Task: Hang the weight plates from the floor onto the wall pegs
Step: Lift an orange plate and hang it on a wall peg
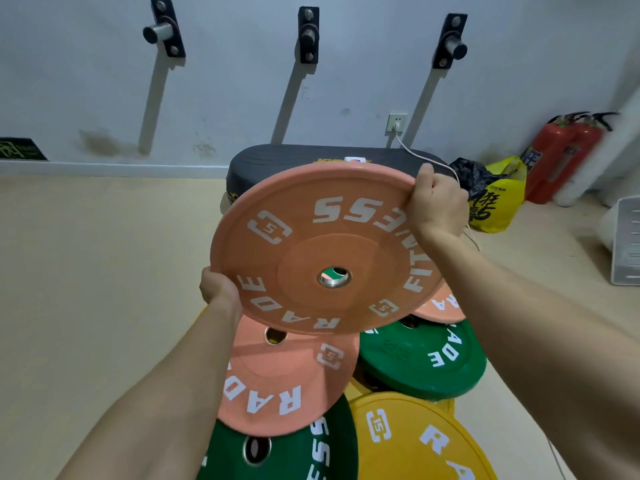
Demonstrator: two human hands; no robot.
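Observation:
I hold a salmon-pink weight plate [325, 247] with white lettering up off the floor, tilted towards me. My left hand [219, 286] grips its lower left rim and my right hand [437, 202] grips its upper right rim. Below it lies a pile of plates: another pink plate [287, 379], a third pink plate [440, 308] mostly hidden, a green plate [424, 358], a second green plate [294, 455] and a yellow plate [419, 441]. Three bare pegs stick out of the wall above: left peg [157, 32], middle peg [308, 33], right peg [454, 46].
A dark step platform [277, 159] stands against the wall behind the held plate. A white cable [420, 155] runs from a wall socket [397, 123] over it. A yellow bag [498, 199], red fire extinguishers [561, 157] and a white rack [628, 240] crowd the right corner.

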